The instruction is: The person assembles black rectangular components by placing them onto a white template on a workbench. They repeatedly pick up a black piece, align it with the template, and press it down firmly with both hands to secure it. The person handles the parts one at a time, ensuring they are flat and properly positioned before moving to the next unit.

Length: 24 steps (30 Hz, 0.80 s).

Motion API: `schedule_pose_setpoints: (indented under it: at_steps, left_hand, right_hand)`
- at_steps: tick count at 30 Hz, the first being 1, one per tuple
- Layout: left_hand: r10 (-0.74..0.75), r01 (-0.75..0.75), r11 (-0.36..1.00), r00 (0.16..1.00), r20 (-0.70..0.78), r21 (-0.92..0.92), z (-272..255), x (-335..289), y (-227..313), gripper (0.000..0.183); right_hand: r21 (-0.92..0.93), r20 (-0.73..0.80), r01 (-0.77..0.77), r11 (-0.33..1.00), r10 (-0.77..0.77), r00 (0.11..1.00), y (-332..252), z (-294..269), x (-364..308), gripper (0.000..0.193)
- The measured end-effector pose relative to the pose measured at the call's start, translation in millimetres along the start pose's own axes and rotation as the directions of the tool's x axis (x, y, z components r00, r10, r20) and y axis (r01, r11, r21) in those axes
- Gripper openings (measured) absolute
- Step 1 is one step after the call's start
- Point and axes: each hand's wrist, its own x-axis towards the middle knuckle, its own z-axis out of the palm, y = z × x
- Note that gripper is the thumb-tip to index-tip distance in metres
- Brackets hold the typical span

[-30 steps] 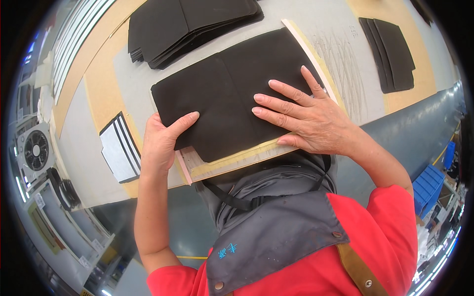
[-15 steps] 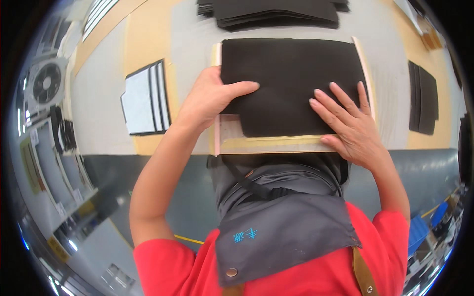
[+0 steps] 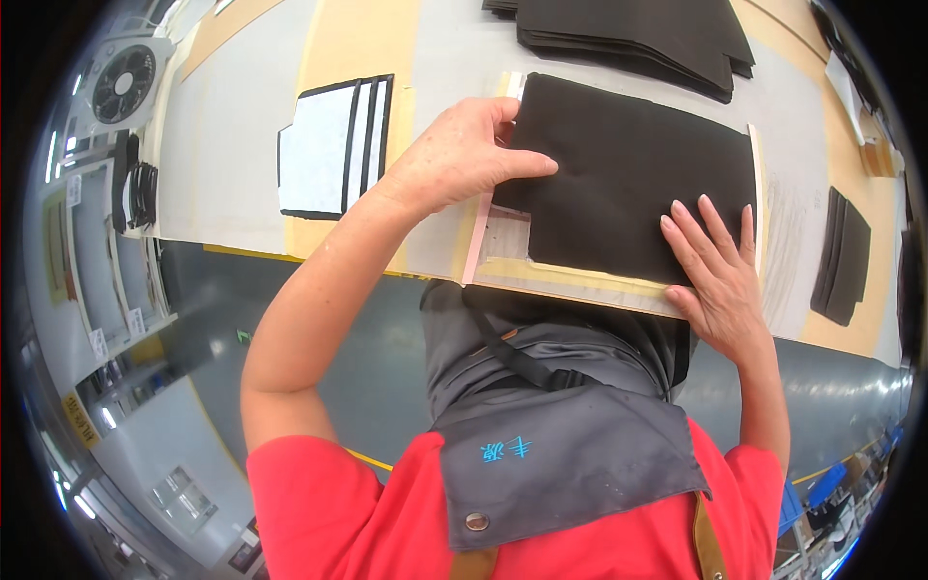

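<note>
Shifted rightward over the last second, the black panel [image 3: 619,174] now sits just inside the pink strip [image 3: 474,246] whose upper part it had covered; the view has swung too, and the right hand [image 3: 720,290] has turned. That hand presses flat near the panel's lower right corner, fingers open and spread. The left hand [image 3: 464,155] rests its thumb on top, other fingers curled at the left edge; whether they grip cannot be told.

The panel lies at the near side of a grey bench [image 3: 227,184] banded in tan, with dark scuffs to the right. A large black stack [image 3: 628,43] stands beyond, a smaller stack [image 3: 846,256] to the right, and white pieces [image 3: 319,145] edged in black to the left.

Around the bench: a fan [image 3: 124,84] and a rack [image 3: 95,251] at left, a grey-green floor [image 3: 208,319] with yellow lines, and a blue bin [image 3: 789,507] at lower right.
</note>
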Motion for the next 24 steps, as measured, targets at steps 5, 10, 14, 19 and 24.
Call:
schedule_pose_setpoints:
  at_steps: [5, 10, 14, 19, 24]
  left_hand:
    - [0.001, 0.012, 0.989, 0.996, -0.085, 0.149, -6.0, -10.6, 7.9, 0.051]
    - [0.066, -0.046, 0.978, 0.994, -0.092, 0.202, -9.8, -11.9, -2.6, 0.049]
    - [0.051, -0.033, 0.986, 0.993, -0.11, 0.162, -8.0, -11.2, -3.5, 0.047]
    - [0.044, -0.022, 0.985, 0.991, -0.126, 0.17, -6.6, -11.9, -1.9, 0.045]
    - [0.041, -0.017, 0.984, 0.99, -0.134, 0.177, -5.9, -10.5, -4.2, 0.045]
  right_hand:
    - [-0.001, -0.004, -0.005, 1.0, 0.005, 1.0, -0.4, -0.5, -0.6, 0.067]
    - [-0.005, -0.014, 0.007, 1.0, -0.007, 1.0, 0.3, 1.0, -0.4, 0.067]
    - [-0.01, -0.01, -0.001, 1.0, 0.001, 1.0, -0.8, -1.1, -0.7, 0.068]
    - [-0.008, -0.018, 0.002, 1.0, -0.002, 1.0, -0.4, 0.2, -0.4, 0.068]
    - [-0.017, -0.018, 0.002, 1.0, -0.002, 1.0, -0.2, 0.9, -0.5, 0.068]
